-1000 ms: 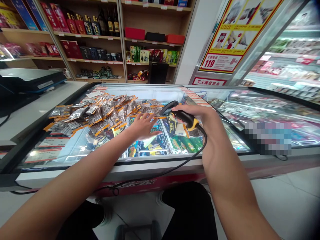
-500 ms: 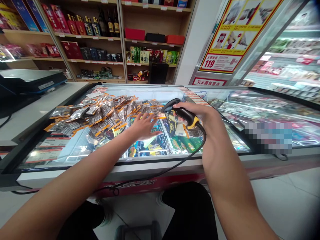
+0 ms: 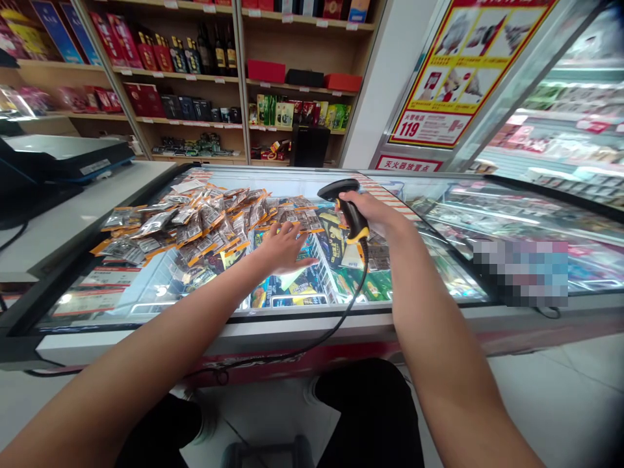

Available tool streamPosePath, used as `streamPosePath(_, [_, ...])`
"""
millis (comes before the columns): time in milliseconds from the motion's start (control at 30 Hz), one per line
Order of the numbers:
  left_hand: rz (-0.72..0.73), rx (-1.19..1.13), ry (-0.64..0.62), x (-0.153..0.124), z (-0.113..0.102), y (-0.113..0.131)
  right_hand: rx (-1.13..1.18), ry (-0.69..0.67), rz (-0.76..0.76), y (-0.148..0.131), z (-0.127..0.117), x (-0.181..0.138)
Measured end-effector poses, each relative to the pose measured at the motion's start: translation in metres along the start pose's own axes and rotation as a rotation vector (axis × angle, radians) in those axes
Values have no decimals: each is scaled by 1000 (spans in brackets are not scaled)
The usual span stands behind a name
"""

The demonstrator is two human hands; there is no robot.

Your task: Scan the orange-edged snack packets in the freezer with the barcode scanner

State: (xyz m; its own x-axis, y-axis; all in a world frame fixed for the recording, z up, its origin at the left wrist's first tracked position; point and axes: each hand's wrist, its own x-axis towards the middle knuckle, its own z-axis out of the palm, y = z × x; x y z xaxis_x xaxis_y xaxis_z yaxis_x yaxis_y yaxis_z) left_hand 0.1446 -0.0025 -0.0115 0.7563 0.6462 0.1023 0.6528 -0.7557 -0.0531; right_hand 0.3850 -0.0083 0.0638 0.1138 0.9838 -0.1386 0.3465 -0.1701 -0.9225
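A black and yellow barcode scanner (image 3: 351, 213) is gripped in my right hand (image 3: 370, 209), raised over the freezer's glass top, its cable trailing down toward me. My left hand (image 3: 284, 249) holds nothing; its fingers are spread, palm down, over the glass beside the packets. Whether the palm touches the glass I cannot tell. A heap of small clear packets with orange edges (image 3: 197, 218) lies on the left part of the glass. Some of these packets reach to just beyond my left fingertips and beneath the scanner.
The chest freezer (image 3: 312, 316) spans the front, with baskets of colourful packages under its glass. Its black cable (image 3: 336, 328) hangs along the front edge. A counter with a scale (image 3: 68, 156) stands at left. Shelves of bottles and boxes (image 3: 180, 78) rise behind; a poster (image 3: 439, 71) hangs right.
My right hand has turned the scanner more upright and shifted it slightly left and up. The cable has swung left. My left hand stays in almost the same place.
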Motion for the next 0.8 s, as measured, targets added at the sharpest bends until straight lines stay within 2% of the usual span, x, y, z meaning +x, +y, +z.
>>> streamPosePath(167, [0, -15, 17, 0, 1, 0, 49, -9, 1, 4, 8, 8])
streamPosePath(367, [-11, -24, -3, -1, 2, -1, 45, -14, 5, 7, 6, 12])
streamPosePath(467, [8, 22, 28, -3, 2, 0, 63, -7, -8, 7, 5, 12])
streamPosePath(533, [39, 65, 95, 0, 0, 0, 72, 59, -37, 8, 1, 15])
streamPosePath(667, [7, 64, 267, 27, -2, -3, -31, 329, -45, 17, -12, 26])
streamPosePath(733, [-55, 47, 285, 51, 0, -5, -151, 403, -12, 23, -18, 30])
streamPosePath(800, [-111, 12, 236, 75, 3, -7, -281, 425, -6, 26, -22, 31])
